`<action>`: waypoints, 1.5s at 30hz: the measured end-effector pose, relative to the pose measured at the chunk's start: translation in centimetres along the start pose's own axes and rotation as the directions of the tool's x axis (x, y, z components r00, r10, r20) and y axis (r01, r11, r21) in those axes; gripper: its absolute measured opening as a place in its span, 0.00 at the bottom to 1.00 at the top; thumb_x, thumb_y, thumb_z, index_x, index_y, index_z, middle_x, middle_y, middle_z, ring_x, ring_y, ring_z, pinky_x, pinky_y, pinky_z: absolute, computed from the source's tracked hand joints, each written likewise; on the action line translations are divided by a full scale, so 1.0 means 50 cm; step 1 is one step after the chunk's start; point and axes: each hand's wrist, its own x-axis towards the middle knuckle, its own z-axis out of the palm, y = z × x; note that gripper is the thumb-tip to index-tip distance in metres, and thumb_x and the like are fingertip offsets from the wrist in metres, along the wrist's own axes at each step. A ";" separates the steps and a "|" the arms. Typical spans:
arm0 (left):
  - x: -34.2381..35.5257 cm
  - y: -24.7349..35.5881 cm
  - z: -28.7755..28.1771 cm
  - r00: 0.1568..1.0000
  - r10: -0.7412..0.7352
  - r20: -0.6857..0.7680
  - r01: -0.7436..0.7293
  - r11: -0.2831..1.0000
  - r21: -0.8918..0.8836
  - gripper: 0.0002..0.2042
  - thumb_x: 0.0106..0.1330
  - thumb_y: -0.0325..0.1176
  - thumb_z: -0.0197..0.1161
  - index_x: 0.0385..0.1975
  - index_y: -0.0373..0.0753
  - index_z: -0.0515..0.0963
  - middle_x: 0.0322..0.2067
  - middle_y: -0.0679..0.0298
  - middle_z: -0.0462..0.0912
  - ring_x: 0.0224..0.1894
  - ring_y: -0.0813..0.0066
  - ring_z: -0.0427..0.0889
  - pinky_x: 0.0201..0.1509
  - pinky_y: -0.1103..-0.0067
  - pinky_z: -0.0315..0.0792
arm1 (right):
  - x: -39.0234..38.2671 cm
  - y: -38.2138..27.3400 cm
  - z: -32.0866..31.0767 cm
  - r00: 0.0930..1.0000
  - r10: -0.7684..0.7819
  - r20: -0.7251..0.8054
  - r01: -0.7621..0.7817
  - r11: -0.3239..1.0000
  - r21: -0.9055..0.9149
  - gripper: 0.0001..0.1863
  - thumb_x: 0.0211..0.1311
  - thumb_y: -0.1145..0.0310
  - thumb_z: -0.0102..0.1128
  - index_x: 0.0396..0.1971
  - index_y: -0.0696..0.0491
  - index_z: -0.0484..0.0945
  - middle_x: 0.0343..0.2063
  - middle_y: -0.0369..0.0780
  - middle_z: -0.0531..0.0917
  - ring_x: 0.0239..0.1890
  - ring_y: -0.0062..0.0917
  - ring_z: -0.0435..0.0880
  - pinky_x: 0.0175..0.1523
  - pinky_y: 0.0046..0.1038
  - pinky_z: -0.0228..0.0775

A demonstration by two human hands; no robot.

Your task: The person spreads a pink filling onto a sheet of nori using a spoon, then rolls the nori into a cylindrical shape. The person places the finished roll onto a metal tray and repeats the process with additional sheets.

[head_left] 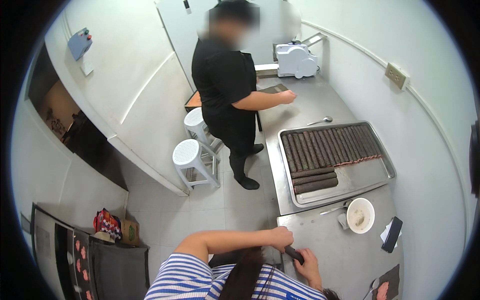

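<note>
A dark seaweed roll (294,254) is held between my two hands over the near edge of the steel table (335,245). My left hand (282,238) is closed around its far end. Closed on the near end is my right hand (308,266), with fingers and thumb about it. To the right of my hands, a flat seaweed sheet (393,278) carries a pink filling (383,291), and a spoon (371,288) rests on it. Beyond my hands stands a metal tray (365,187) with several finished rolls (330,147) in rows; pink filling shows at some ends.
A white bowl (360,215) stands near the tray, with a spoon (334,208) beside it. A dark phone (392,234) lies by the wall. Across the table, a co-worker (225,80) in black handles a dark sheet (274,89) near a white machine (296,61). White stools (187,153) stand on the floor.
</note>
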 end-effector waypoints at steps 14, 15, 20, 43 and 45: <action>0.258 -0.098 -0.231 0.734 0.530 0.425 -0.643 0.743 0.185 0.17 0.42 0.48 0.73 0.29 0.45 0.85 0.29 0.58 0.83 0.34 0.59 0.83 0.37 0.65 0.76 | 0.115 -0.107 -0.008 0.690 0.487 -0.535 -0.530 0.844 0.083 0.15 0.47 0.76 0.61 0.39 0.57 0.76 0.34 0.46 0.78 0.37 0.42 0.79 0.42 0.34 0.72; 0.277 -0.086 -0.287 0.669 0.608 0.427 -0.729 0.649 0.219 0.15 0.42 0.46 0.72 0.27 0.44 0.84 0.29 0.58 0.83 0.35 0.59 0.83 0.39 0.65 0.75 | 0.137 -0.129 -0.024 0.611 0.526 -0.592 -0.578 0.807 0.120 0.15 0.47 0.75 0.61 0.39 0.56 0.76 0.34 0.46 0.78 0.37 0.42 0.79 0.42 0.36 0.71; 0.404 -0.117 -0.445 0.476 0.701 0.531 -0.879 0.389 0.276 0.09 0.42 0.39 0.67 0.25 0.47 0.84 0.22 0.63 0.82 0.33 0.62 0.82 0.47 0.69 0.70 | 0.321 -0.157 -0.045 0.225 0.616 -0.755 -0.662 0.665 0.345 0.17 0.45 0.73 0.62 0.39 0.56 0.78 0.34 0.46 0.80 0.37 0.41 0.81 0.42 0.36 0.72; 0.559 -0.200 -0.382 0.385 0.626 0.679 -0.893 0.066 0.445 0.11 0.48 0.27 0.64 0.30 0.51 0.83 0.32 0.66 0.83 0.46 0.69 0.80 0.71 0.59 0.50 | 0.612 0.001 0.057 -0.214 0.606 -0.766 -0.812 0.325 0.484 0.16 0.52 0.72 0.60 0.39 0.62 0.71 0.37 0.52 0.76 0.36 0.48 0.80 0.41 0.43 0.74; 0.557 -0.208 -0.377 0.383 0.638 0.668 -0.895 0.077 0.440 0.10 0.48 0.27 0.63 0.29 0.51 0.83 0.32 0.66 0.83 0.46 0.68 0.80 0.70 0.58 0.50 | 0.617 0.002 0.066 -0.232 0.594 -0.770 -0.792 0.343 0.504 0.16 0.52 0.72 0.60 0.41 0.63 0.72 0.38 0.52 0.76 0.37 0.48 0.80 0.42 0.43 0.74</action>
